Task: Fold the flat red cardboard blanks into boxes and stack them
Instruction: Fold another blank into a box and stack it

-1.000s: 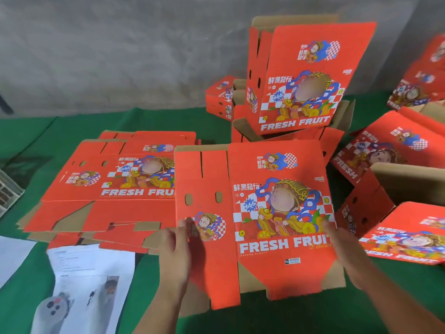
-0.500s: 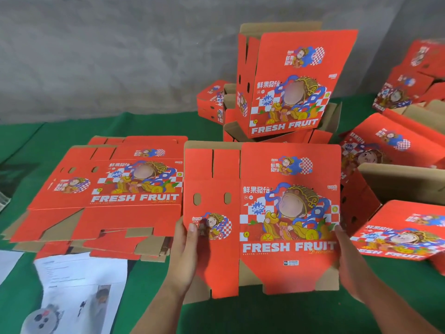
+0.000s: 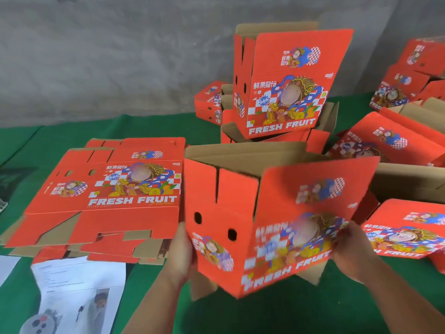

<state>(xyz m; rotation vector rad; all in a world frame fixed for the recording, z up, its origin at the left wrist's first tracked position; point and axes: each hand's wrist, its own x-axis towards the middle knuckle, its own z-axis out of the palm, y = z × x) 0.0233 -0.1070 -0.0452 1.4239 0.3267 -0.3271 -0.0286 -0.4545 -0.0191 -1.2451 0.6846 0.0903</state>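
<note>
Box between your fingers (image 3: 277, 227): red outside, plain brown cardboard inside, blue-and-white checkered cartoon print, white "FRESH FRUIT" lettering.
Flat blanks left of your left fingers (image 3: 108, 196): the same red, same print, brown undersides.
Table cover (image 3: 289, 317): green.
Paper sheets (image 3: 79, 295): white, grey print.
Wall (image 3: 108, 56): grey.

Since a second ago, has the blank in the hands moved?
Yes. The held blank has opened from flat into a tube; it stands beside the flat stack.
</note>
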